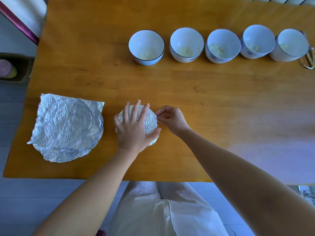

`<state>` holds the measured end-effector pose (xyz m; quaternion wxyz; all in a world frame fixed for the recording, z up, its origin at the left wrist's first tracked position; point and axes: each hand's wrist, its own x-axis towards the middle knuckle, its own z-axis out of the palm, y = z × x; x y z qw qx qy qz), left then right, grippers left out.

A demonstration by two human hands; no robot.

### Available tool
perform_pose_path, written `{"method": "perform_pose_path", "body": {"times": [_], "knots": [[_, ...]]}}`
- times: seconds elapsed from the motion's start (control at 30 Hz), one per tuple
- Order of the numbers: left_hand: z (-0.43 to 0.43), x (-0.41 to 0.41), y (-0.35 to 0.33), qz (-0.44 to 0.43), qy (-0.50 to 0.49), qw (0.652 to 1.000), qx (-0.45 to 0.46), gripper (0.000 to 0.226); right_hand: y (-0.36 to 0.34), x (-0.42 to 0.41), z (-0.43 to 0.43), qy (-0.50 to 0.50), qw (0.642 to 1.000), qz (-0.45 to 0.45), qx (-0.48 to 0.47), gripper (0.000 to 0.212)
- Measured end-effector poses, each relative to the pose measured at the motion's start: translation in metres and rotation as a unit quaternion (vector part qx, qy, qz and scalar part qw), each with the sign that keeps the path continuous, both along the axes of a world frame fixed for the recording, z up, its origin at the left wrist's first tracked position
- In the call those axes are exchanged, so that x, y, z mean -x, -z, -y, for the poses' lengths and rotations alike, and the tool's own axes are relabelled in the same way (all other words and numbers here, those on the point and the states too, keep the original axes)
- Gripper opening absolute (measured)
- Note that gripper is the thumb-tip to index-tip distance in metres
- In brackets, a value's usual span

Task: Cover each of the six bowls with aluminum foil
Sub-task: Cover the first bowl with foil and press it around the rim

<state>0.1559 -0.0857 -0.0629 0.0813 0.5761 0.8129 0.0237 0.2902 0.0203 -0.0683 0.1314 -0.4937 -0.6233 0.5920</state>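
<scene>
A person stands at a wooden table (204,92), working on a foil-wrapped bowl (150,123) that sits near the table's front edge, left of centre. The left hand (134,126) lies flat on top of it, fingers straight and spread wide across the foil and the thumb reaching along the near right side. The right hand (172,119) is just beside the bowl's right rim, its fingers curled and the tips pinching the foil there.

To the left, apart from the wrapped bowl, a stack of crinkled foil sheets (68,126) lies flat, reaching close to the table's left edge.

Five open bowls (146,46) (186,44) (222,45) (258,40) (291,44) stand in a row along the far side, from the centre to the right edge. All are white and uncovered, each with a little pale yellow food at the bottom. The three on the right stand close together or touching.

A loop of twine (309,60) lies just beside the last bowl. The person's light trousers (162,210) show below the table's edge.
</scene>
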Motion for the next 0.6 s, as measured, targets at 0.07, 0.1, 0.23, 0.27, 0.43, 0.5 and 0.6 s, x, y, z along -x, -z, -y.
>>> {"method": "perform_pose_path", "body": {"times": [0.07, 0.1, 0.23, 0.27, 0.43, 0.5, 0.6], "knots": [[0.0, 0.0, 0.0, 0.0, -0.002, 1.0, 0.001, 0.086, 0.003, 0.0, 0.001, 0.011, 1.0, -0.003, 0.007, 0.013], [0.0, 0.0, 0.0, -0.001, -0.002, 1.0, 0.001, 0.086, 0.004, -0.001, 0.001, 0.012, 1.0, -0.007, 0.012, 0.012], [0.0, -0.001, 0.0, -0.001, -0.003, 1.0, 0.0, 0.086, 0.006, -0.003, 0.0, 0.007, 0.999, -0.021, 0.037, 0.008], [0.0, -0.001, 0.0, -0.001, -0.004, 1.0, 0.001, 0.086, 0.006, -0.003, 0.0, 0.006, 0.999, -0.021, 0.043, 0.008], [-0.001, 0.0, 0.0, -0.01, -0.004, 1.0, 0.01, 0.087, -0.002, 0.006, -0.01, 0.007, 0.993, 0.024, 0.112, 0.012], [-0.001, 0.0, 0.001, -0.011, -0.002, 1.0, 0.013, 0.087, -0.005, 0.01, -0.015, 0.002, 0.99, 0.052, 0.133, 0.011], [-0.001, -0.001, 0.001, -0.012, -0.004, 1.0, 0.014, 0.087, -0.006, 0.015, -0.016, -0.007, 0.989, 0.079, 0.124, 0.011]]}}
